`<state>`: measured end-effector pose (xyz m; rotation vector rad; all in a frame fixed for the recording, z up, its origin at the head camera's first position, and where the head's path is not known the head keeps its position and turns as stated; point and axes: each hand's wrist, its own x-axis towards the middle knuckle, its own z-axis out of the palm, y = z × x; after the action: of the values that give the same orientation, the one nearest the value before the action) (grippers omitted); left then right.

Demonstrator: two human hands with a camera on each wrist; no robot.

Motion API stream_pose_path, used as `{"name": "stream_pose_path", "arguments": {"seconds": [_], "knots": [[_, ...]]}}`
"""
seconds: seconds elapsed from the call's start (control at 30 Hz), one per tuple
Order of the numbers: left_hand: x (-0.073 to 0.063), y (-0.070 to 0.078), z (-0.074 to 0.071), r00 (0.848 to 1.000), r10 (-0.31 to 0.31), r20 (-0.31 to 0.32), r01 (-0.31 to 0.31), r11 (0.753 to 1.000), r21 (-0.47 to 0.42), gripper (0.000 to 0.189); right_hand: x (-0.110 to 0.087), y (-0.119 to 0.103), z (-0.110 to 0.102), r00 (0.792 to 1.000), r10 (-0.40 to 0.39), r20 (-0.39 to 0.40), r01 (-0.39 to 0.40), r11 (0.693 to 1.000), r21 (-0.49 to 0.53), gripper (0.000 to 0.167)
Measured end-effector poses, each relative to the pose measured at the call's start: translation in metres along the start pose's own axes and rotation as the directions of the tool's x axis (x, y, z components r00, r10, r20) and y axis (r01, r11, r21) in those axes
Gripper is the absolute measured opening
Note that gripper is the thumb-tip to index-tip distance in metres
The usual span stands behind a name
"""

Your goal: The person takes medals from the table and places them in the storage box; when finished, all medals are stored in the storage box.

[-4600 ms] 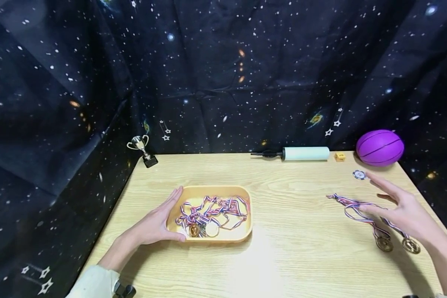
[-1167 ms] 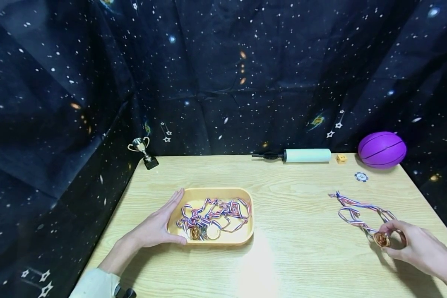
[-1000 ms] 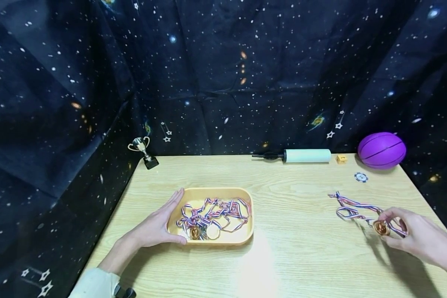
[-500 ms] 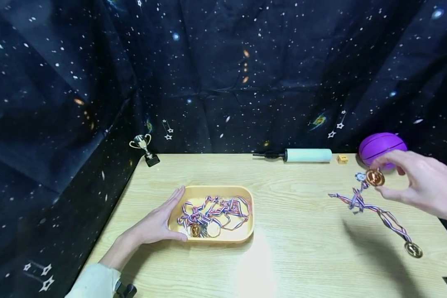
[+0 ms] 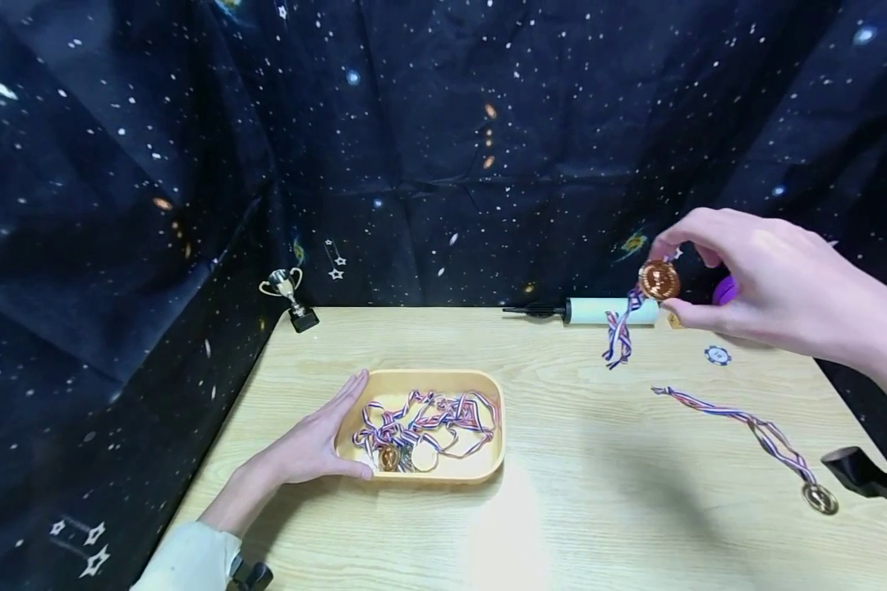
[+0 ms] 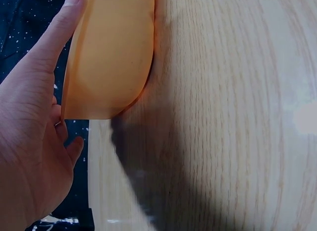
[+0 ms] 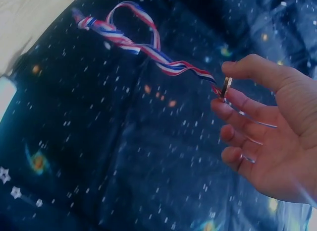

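Note:
My right hand (image 5: 791, 279) pinches a bronze-coloured medal (image 5: 659, 281) by its edge between thumb and fingers, up in the air. Its red, white and blue ribbon (image 7: 168, 67) dangles, twisted, in the right wrist view. Around the left end of a shallow orange-yellow plastic box (image 5: 491, 468) my left hand (image 5: 314, 443) holds on, thumb at the front rim and fingers toward the back. Inside the box lie tangled ribbons (image 5: 414, 423) and several medals. A second medal (image 5: 820, 498) rests on the table at the right, its ribbon stretched out to the upper left.
Along the back stand or lie a small trophy cup (image 5: 284, 291), a hand pump (image 5: 591, 310), a yellow cube (image 5: 674, 321) and a purple ball (image 5: 725, 290), mostly hidden by my right hand. A poker chip (image 5: 718, 355) lies before them. Dark star-printed cloth encloses the table.
My right hand has picked up one of the two medals from the right side, raised it and carried it leftward, its ribbon coming away from the other's. The left hand has stayed at the box.

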<state>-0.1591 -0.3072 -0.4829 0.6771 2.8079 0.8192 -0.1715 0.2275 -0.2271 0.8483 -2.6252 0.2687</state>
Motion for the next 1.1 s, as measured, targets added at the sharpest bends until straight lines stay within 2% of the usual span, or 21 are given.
{"name": "stream_pose_path", "arguments": {"seconds": [0.27, 0.53, 0.67, 0.8, 0.93, 1.1], "knots": [[0.000, -0.002, 0.001, 1.000, 0.010, 0.000, -0.010, 1.000, 0.003, 0.144, 0.032, -0.039, 0.006, 0.988, -0.156, 0.015, 0.155, 0.987, 0.048, 0.047], [-0.001, -0.002, 0.000, 1.000, 0.007, -0.003, -0.007, 1.000, 0.000, 0.144, 0.057, -0.066, 0.038, 0.963, -0.266, 0.052, 0.260, 0.961, 0.097, 0.037], [-0.001, -0.002, -0.001, 1.000, 0.008, -0.005, -0.008, 1.000, 0.000, 0.144, 0.066, -0.075, 0.063, 0.951, -0.296, 0.091, 0.284, 0.951, 0.125, 0.037], [0.000, -0.002, -0.001, 1.000, 0.007, -0.004, -0.007, 1.000, 0.001, 0.145, 0.072, -0.087, 0.093, 0.946, -0.286, 0.154, 0.270, 0.956, 0.118, 0.040], [0.000, -0.003, -0.001, 1.000, 0.012, -0.005, -0.012, 1.000, 0.003, 0.145, 0.075, -0.099, 0.130, 0.935, -0.294, 0.201, 0.279, 0.955, 0.100, 0.042], [0.000, -0.002, -0.001, 1.000, 0.012, -0.008, -0.012, 1.000, -0.002, 0.145, 0.071, -0.115, 0.182, 0.910, -0.325, 0.258, 0.299, 0.944, 0.136, 0.043]]}}
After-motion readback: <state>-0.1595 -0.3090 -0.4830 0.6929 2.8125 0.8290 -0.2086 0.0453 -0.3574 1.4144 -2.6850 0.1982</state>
